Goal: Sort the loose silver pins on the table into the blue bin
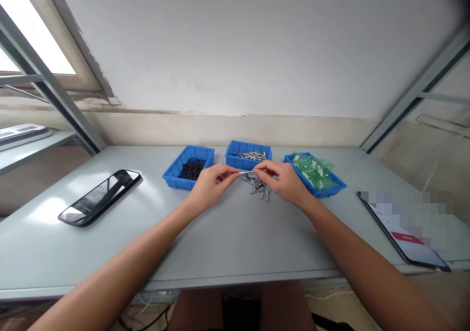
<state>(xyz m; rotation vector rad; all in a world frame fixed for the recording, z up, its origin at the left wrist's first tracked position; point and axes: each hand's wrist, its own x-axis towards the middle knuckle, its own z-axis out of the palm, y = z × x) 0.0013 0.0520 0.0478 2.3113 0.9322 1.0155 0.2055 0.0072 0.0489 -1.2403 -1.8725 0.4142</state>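
Observation:
Between my two hands runs a thin silver metal rod (pixel 246 173), too small to name more exactly. My left hand (pixel 213 184) pinches its left end with thumb and fingertips. The fingers of my right hand (pixel 277 177) are closed on the other end. Just below lies a loose pile of silver metal pieces (pixel 261 189) on the grey table (pixel 235 243). Behind my hands stands a blue bin (pixel 247 163) holding similar slim silver pieces (pixel 253 155).
At the left, a blue bin (pixel 171 180) contains dark, thin pieces (pixel 192 169). Green plastic packets (pixel 312 169) fill another blue bin (pixel 326 192) at the right. A black phone (pixel 99 199) lies far left, a tablet-like device (pixel 404 233) far right. Metal frame posts flank the table.

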